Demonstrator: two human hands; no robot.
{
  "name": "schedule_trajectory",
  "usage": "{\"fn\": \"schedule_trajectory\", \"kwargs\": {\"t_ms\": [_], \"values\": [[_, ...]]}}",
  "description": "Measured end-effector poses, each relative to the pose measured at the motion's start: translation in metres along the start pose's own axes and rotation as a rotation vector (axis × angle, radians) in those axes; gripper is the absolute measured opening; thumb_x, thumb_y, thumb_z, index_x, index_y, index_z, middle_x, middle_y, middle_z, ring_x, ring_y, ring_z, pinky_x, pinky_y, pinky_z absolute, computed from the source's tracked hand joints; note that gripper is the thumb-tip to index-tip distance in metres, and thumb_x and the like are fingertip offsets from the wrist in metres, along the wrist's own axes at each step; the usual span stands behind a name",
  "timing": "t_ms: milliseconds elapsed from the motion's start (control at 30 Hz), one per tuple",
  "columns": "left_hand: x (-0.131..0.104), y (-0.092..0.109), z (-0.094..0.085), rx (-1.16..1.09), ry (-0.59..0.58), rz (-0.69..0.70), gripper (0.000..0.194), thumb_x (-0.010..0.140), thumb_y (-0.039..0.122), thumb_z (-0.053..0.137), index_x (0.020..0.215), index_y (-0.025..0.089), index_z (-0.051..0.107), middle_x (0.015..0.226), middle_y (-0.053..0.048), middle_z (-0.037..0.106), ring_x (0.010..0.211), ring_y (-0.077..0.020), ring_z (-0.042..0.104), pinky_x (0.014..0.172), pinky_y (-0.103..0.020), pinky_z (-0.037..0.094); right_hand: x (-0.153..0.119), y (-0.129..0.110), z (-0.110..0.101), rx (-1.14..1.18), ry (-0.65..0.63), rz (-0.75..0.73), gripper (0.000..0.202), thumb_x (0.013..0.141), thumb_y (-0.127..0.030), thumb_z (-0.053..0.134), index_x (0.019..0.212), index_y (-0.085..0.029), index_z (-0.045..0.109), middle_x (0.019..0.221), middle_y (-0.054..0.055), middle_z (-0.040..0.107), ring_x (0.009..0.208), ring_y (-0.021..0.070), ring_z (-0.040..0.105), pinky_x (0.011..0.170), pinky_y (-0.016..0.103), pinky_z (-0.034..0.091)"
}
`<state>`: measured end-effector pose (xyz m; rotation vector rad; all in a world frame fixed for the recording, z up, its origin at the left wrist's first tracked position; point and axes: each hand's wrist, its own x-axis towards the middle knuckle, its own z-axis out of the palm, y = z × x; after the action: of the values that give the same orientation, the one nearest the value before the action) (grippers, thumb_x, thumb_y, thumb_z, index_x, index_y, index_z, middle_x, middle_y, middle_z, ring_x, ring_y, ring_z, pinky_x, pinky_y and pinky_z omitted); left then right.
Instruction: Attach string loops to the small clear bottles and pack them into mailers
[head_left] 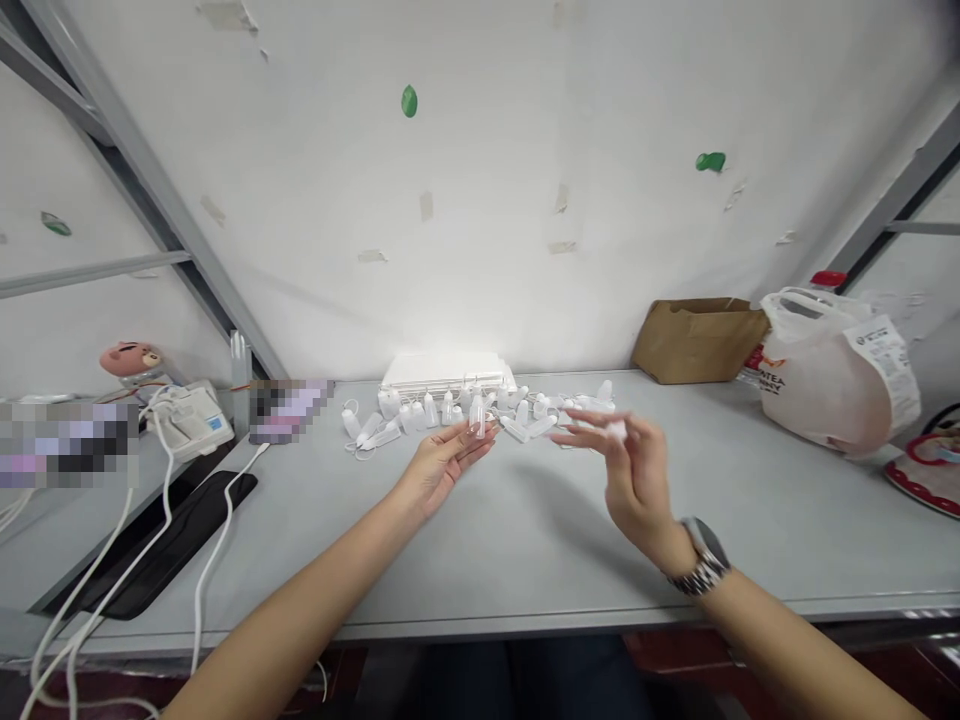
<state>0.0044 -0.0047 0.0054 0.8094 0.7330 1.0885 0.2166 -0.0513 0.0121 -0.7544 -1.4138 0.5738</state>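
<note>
Bottle (478, 414) is being pinched by the left hand (441, 464), long axis upright; apart to its right, a blurred white piece (616, 431) is being pinched by the right hand (637, 478).

Toward three o'clock on the bench (750, 510), a brown paper bag (697, 342) stands beside a bulging plastic bag (817, 400). At nine, a pink animal figure (129, 356) shows near a white device (199, 420). At eight, white cables (166, 505) cross a black slab (180, 545). A green shape (711, 161) marks the wall (487, 260) at two.
</note>
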Motion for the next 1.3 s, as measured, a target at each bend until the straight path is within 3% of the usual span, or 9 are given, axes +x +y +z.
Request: {"fn": "schedule_trajectory", "kwargs": {"t_ms": [100, 267, 367, 533, 633, 733, 933, 1133, 1300], "values": [[-0.002, -0.001, 0.002, 0.025, -0.010, -0.024, 0.024, 0.068, 0.025, 0.069, 0.089, 0.012, 0.068, 0.100, -0.010, 0.068, 0.099, -0.0195, 0.060, 0.093, -0.029, 0.045, -0.038, 0.003, -0.049, -0.371, -0.101, -0.067, 0.013, 0.084, -0.033, 0.050, 0.094, -0.026, 0.051, 0.118, 0.008, 0.057, 0.116, 0.0251, 0.048, 0.100, 0.055, 0.029], [-0.003, -0.003, 0.005, 0.064, -0.020, -0.048, 0.026, 0.065, 0.025, 0.071, 0.087, 0.012, 0.068, 0.098, -0.011, 0.069, 0.098, -0.0204, 0.061, 0.093, -0.031, 0.045, -0.107, -0.014, -0.132, -0.798, -0.158, 0.311, 0.039, 0.083, -0.037, 0.044, 0.120, -0.026, 0.046, 0.108, 0.015, 0.062, 0.086, 0.0270, 0.065, 0.076, 0.044, 0.053], [-0.002, -0.004, 0.004, 0.075, -0.016, -0.046, 0.024, 0.065, 0.024, 0.072, 0.086, 0.012, 0.069, 0.098, -0.010, 0.069, 0.098, -0.0201, 0.061, 0.092, -0.030, 0.046, -0.129, -0.033, -0.154, -0.847, -0.024, 0.225, 0.033, 0.082, -0.044, 0.043, 0.106, -0.026, 0.055, 0.118, 0.014, 0.057, 0.104, 0.0291, 0.057, 0.089, 0.049, 0.045], [0.000, -0.005, 0.003, 0.099, -0.013, -0.041, 0.025, 0.066, 0.022, 0.071, 0.088, 0.012, 0.068, 0.099, -0.010, 0.069, 0.098, -0.0194, 0.061, 0.088, -0.027, 0.048, -0.112, -0.053, -0.128, -0.359, 0.203, 0.478, 0.023, 0.080, -0.046, 0.049, 0.091, -0.026, 0.055, 0.126, 0.010, 0.051, 0.117, 0.0303, 0.045, 0.097, 0.055, 0.036], [0.001, -0.005, 0.002, 0.104, -0.007, -0.038, 0.025, 0.066, 0.023, 0.071, 0.089, 0.012, 0.068, 0.098, -0.010, 0.069, 0.098, -0.0189, 0.061, 0.088, -0.026, 0.048, -0.084, -0.060, -0.098, 0.283, 0.106, 0.711, 0.028, 0.087, -0.046, 0.036, 0.085, -0.025, 0.055, 0.128, 0.010, 0.049, 0.114, 0.0315, 0.048, 0.091, 0.058, 0.041], [0.002, -0.004, 0.000, 0.100, 0.003, -0.027, 0.025, 0.067, 0.024, 0.070, 0.089, 0.013, 0.068, 0.098, -0.009, 0.069, 0.098, -0.0189, 0.061, 0.088, -0.026, 0.047, -0.059, -0.063, -0.071, 0.566, 0.052, 0.749, 0.026, 0.088, -0.042, 0.038, 0.081, -0.023, 0.054, 0.127, 0.010, 0.050, 0.117, 0.0300, 0.045, 0.092, 0.057, 0.041], [0.001, -0.002, 0.001, 0.104, -0.005, -0.021, 0.021, 0.068, 0.023, 0.069, 0.088, 0.013, 0.069, 0.096, -0.009, 0.070, 0.096, -0.0192, 0.062, 0.088, -0.027, 0.048, -0.042, -0.068, -0.031, 0.808, -0.013, 0.805, 0.023, 0.087, -0.039, 0.044, 0.083, -0.019, 0.055, 0.126, 0.013, 0.050, 0.117, 0.0311, 0.045, 0.092, 0.059, 0.038], [0.000, -0.001, 0.002, 0.104, -0.006, -0.019, 0.023, 0.068, 0.024, 0.069, 0.088, 0.013, 0.068, 0.099, -0.009, 0.069, 0.098, -0.0195, 0.061, 0.092, -0.029, 0.045, -0.037, -0.076, -0.019, 0.883, -0.058, 0.848, 0.023, 0.087, -0.039, 0.045, 0.086, -0.021, 0.059, 0.126, 0.008, 0.050, 0.117, 0.0267, 0.045, 0.095, 0.051, 0.037], [-0.003, -0.004, 0.006, 0.162, -0.035, 0.031, 0.028, 0.065, 0.021, 0.072, 0.091, 0.013, 0.067, 0.100, -0.009, 0.069, 0.096, -0.0207, 0.062, 0.094, -0.033, 0.044, -0.003, -0.057, -0.007, 0.674, -0.021, 0.682, 0.007, 0.079, -0.026, 0.060, 0.085, -0.024, 0.063, 0.093, 0.001, 0.061, 0.082, 0.0138, 0.058, 0.088, 0.036, 0.042]]}}
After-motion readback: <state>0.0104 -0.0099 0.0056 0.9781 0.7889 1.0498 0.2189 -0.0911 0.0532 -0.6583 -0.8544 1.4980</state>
